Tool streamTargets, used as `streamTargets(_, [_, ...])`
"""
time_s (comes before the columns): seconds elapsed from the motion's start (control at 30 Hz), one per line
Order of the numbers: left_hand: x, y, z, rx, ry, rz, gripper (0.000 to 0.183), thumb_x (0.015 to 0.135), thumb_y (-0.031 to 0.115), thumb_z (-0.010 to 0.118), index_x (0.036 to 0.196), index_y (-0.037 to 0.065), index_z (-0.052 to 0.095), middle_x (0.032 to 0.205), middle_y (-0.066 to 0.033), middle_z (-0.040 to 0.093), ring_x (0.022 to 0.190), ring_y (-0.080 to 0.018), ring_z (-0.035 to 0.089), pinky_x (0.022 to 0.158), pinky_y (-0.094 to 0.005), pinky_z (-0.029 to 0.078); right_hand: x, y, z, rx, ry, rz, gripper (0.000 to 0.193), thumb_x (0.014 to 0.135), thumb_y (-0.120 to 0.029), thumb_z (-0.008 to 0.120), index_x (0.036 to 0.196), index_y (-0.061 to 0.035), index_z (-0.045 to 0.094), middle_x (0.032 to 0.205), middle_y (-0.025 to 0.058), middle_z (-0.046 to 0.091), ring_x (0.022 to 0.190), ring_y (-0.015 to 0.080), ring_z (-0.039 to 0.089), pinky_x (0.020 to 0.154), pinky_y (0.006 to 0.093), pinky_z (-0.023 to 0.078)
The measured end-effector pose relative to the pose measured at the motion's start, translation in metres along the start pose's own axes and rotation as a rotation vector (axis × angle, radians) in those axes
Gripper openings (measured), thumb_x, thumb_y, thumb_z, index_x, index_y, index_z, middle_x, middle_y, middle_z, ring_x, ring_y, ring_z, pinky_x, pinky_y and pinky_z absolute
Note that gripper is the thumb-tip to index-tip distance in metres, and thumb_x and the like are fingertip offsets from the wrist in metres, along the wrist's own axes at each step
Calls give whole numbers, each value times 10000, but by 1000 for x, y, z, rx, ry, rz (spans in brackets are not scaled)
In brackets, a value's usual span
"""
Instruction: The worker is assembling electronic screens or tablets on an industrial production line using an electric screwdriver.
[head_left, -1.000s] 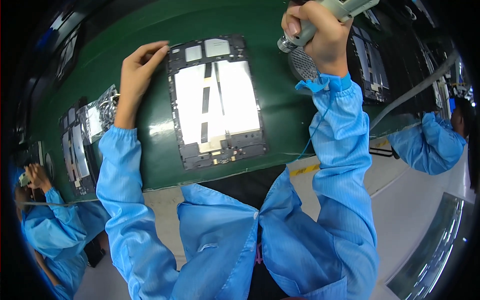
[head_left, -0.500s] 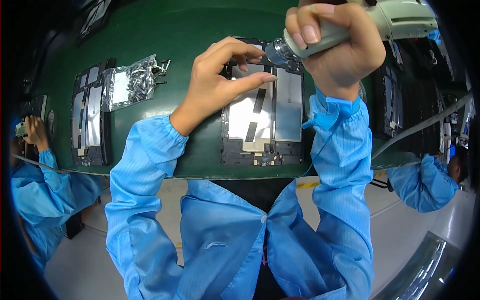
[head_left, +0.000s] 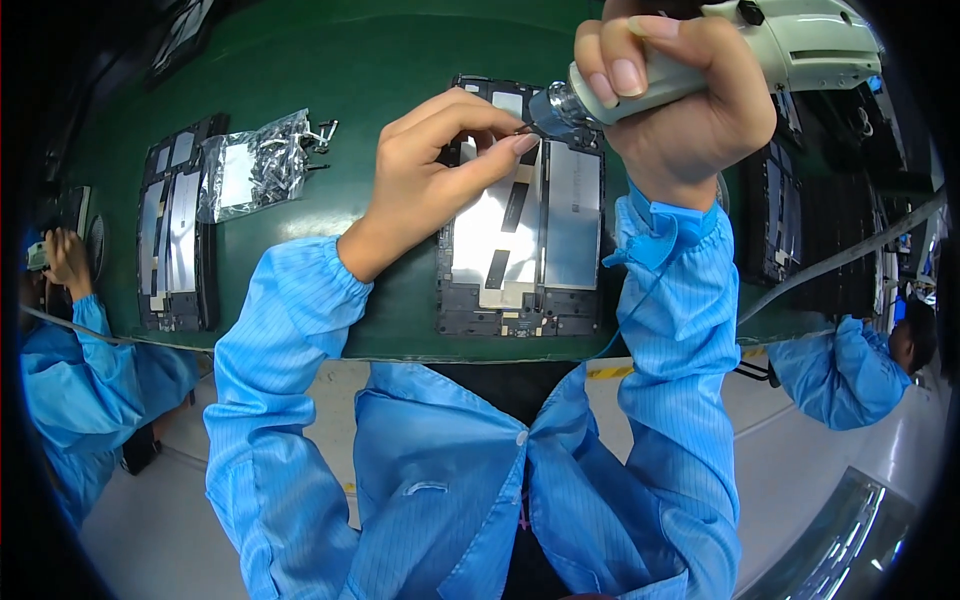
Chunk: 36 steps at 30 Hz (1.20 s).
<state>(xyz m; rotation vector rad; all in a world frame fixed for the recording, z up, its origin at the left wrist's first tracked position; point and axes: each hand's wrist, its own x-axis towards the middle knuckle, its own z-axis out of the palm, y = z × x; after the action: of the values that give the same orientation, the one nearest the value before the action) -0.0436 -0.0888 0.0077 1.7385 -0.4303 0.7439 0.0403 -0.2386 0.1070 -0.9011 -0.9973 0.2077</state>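
An opened tablet [head_left: 573, 225] lies on the green table in front of me, its silver battery panels and dark circuit parts exposed. My right hand [head_left: 695, 120] wraps round a pale electric screwdriver [head_left: 800, 50], holding it slanted above the tablet's upper part. The screwdriver's clear-blue nose points left and down toward my left fingertips. My left hand [head_left: 425, 175] is closed in a pinch at the bit, over the tablet's upper half. Whatever lies between its thumb and fingers is too small to make out. A blue wrist strap [head_left: 668, 235] with a cord circles my right wrist.
Left of me lie another opened tablet [head_left: 182, 230] and a clear plastic bag [head_left: 235, 180] of small dark parts, some spilling beside it. Another tablet [head_left: 782, 215] is at right. A grey cable [head_left: 850, 255] crosses the right edge. Co-workers in blue sit on both sides.
My left thumb and fingers have closed from a wide gap into a pinch at the screwdriver bit. The right hand keeps its grip on the screwdriver, barely shifted.
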Motion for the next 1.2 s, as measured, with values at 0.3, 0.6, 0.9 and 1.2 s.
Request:
streamTargets(0.3, [1, -1, -1, 32, -2, 79, 154, 793, 21, 761, 945, 12, 737, 844, -76, 693, 684, -121, 608, 557, -234, 465, 6, 13, 7, 618, -115, -141, 309, 785, -84, 477, 992, 131, 554, 792, 191, 611, 464, 168, 487, 494, 320, 453])
streamTargets(0.6, [0, -1, -2, 30, -9, 87, 202, 791, 7, 750, 993, 25, 747, 876, -82, 699, 708, -125, 633, 573, -232, 492, -2, 2, -14, -28, 28, -13, 191, 822, -156, 444, 865, -31, 582, 771, 63, 538, 510, 125, 493, 509, 306, 418])
streamTargets(0.9, [1, 0, -3, 69, -13, 145, 200, 785, 2, 754, 984, 16, 747, 877, -87, 703, 687, -125, 638, 565, -236, 501, -4, 1, -13, -7, 33, 7, 187, 820, -153, 441, 858, -29, 576, 753, 65, 525, 503, 132, 485, 510, 312, 416])
streamTargets(1.2, [1, 2, -5, 102, -38, 157, 207, 783, 2, 754, 989, 7, 745, 873, -91, 705, 670, -130, 644, 563, -240, 508, -5, 0, -10, 55, 39, 30, 227, 816, -166, 440, 878, -9, 592, 757, 92, 538, 504, 139, 490, 518, 317, 417])
